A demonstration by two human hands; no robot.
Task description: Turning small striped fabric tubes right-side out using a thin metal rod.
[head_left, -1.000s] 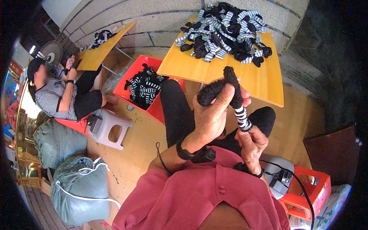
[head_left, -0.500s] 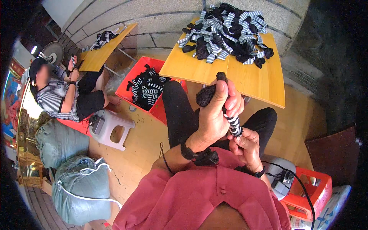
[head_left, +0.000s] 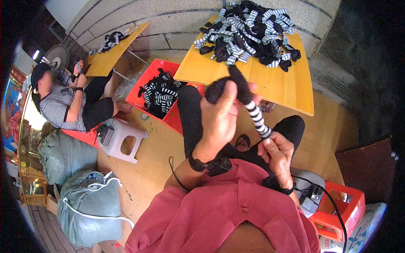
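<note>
My left hand (head_left: pixel 218 120) is closed around the black part of a knitted black-and-white striped tube (head_left: pixel 255 114), its thumb pressed on the fabric. A black rounded lump and a black tip stick out above that hand. Lower right, the fingers of my right hand (head_left: pixel 278 152) pinch the striped end of the tube. The tube slants down between my hands, above my lap. Beyond them, a pile of black and striped knitted pieces (head_left: pixel 249 36) covers much of a wooden table (head_left: pixel 278 88).
A red bin (head_left: pixel 137 95) left of my knees holds several similar striped tubes. Further left, a seated person (head_left: pixel 69 101) handles a striped piece beside another table (head_left: pixel 105 59). Also around me are a pale stool (head_left: pixel 122 141), tied sacks (head_left: pixel 90 215) and a red stool (head_left: pixel 344 206).
My left hand has moved up and left, farther from my right hand. More of the striped section now shows between them, and the right hand has shifted slightly right.
</note>
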